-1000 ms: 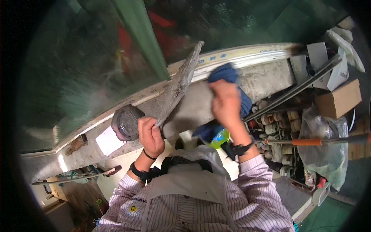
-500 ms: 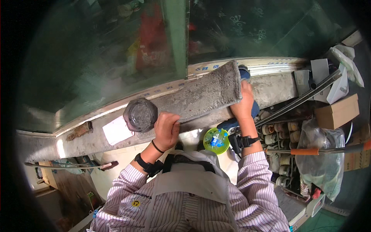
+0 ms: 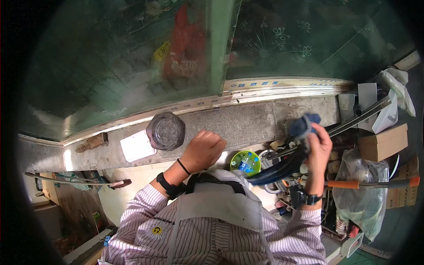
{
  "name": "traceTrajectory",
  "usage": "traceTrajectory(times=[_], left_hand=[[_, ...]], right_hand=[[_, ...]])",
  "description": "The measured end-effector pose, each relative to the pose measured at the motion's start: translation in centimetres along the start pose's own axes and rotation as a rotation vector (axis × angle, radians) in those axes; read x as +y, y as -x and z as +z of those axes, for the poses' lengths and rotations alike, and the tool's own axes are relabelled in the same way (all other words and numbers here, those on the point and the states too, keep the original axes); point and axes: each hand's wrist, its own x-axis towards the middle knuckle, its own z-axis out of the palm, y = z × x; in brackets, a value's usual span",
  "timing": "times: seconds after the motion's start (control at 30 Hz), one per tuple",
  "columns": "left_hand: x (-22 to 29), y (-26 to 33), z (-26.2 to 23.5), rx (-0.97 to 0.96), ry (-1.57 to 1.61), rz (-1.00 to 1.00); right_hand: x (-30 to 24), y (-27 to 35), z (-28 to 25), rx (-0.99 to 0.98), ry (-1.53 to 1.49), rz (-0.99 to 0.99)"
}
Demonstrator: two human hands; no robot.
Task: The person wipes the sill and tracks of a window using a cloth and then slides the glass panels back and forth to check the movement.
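While the person leaned over in a striped shirt (image 3: 212,240), the right hand (image 3: 319,148) was clenched around a dark blue strap (image 3: 282,167), raised just right of the ledge's end, above the clutter. The strap's upper end was bunched into a blue wad (image 3: 301,125) at the fingertips; the rest drooped in a curve toward the chest. Judgement: soft, light, limp webbing or cloth; it won't hold shape and will snag on the tools below. Best gripped at the bunched end, where the hand had it, with the tail gathered up.

Left hand (image 3: 204,149) was curled into a loose fist, resting on the near edge of the stone ledge (image 3: 247,121). Nothing visible inside it; can't tell if it held anything small.

Just below the strap: a green tub (image 3: 245,162) with small bottles in it, well apart from the left fist. Right of that, a rod with an orange handle (image 3: 351,184) lying across a clear plastic bag (image 3: 362,194), and a cardboard box (image 3: 383,142) further right.

On the ledge, left of the fist: a round grey jar (image 3: 165,130), upright, just beside a white card (image 3: 138,145). Jar looked dusty, rigid, likely glass or plastic, so take it by the sides.

Beyond the ledge: a metal frame rail (image 3: 282,86), then grimy green glass (image 3: 132,62).
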Motion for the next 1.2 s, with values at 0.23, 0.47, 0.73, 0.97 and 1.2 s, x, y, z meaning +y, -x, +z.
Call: traceTrajectory(times=[0.23,0.47,0.73,0.97,1.2], left_hand=[[0.2,-0.3,0.0,0.04,-0.019,-0.006],[0.0,-0.1,0.3,0.047,-0.051,-0.019],[0.3,-0.1,-0.3,0.077,-0.047,-0.036],[0.2,0.6,-0.2,0.022,-0.036,-0.032],[-0.3,0.0,0.7,0.063,-0.064,-0.001]], right_hand=[[2.8,-3.6,14.6,-0.457,0.614,-0.644],[3.2,-4.4,15.0,-0.53,0.759,-0.739],[5.1,-13.3,-1.8,-0.275,1.382,-0.29],[1.0,-9.7,-1.6,0.042,0.446,-0.239],[4.7,-6.6,15.0,-0.47,0.565,-0.638]])
